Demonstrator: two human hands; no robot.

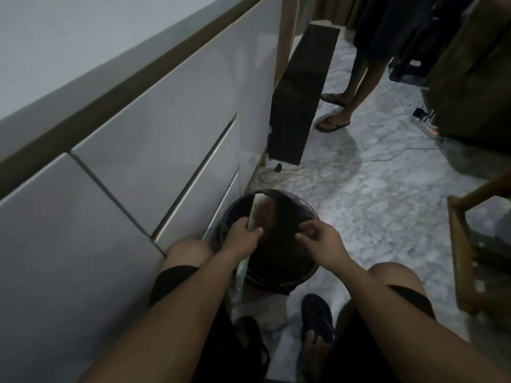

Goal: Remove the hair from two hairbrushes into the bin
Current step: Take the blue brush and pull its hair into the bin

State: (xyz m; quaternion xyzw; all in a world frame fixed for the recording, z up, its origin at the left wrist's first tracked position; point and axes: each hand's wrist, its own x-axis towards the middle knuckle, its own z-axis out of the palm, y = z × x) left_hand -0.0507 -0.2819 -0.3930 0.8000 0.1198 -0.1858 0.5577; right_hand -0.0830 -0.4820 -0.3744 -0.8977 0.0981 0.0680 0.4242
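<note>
Marbled floor [373, 194], round black bin [309, 208], left hand [243, 234] gripping pale hairbrush [258, 210], right hand [318, 237] pinching hair.

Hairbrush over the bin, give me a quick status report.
Left hand grips the hairbrush above the bin. Right hand over the bin too, fingers curled, hair not discernible. Nothing blocking the bin.

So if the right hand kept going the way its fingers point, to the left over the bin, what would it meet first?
Probably the hairbrush that the left hand holds upright over the bin. The right hand points towards its bristle side, though depth is hard to judge.
</note>
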